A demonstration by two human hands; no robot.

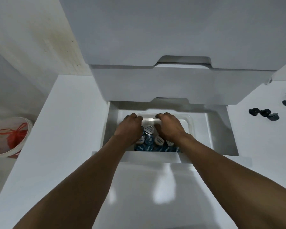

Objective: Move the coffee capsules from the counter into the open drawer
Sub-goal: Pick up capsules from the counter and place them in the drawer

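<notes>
Hands: left hand (pixel 130 128) and right hand (pixel 170 128) curled, knuckles up; grip unclear.
Beneath: capsules (pixel 149 129) in clear tub (pixel 191 120), likely the drop point.
Far right: counter capsules (pixel 264 112) waiting.

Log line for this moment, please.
left hand: curled over clear container in drawer | right hand: same, grasp unclear | capsules in container: many | capsules on counter: several remain

A clear tub (pixel 189 119) lies under the fingers (pixel 163 116); closed drawers (pixel 180 83) stack just beyond them. Far to their left, a white bucket (pixel 2 153) holds a red mesh bag (pixel 15 135).
</notes>
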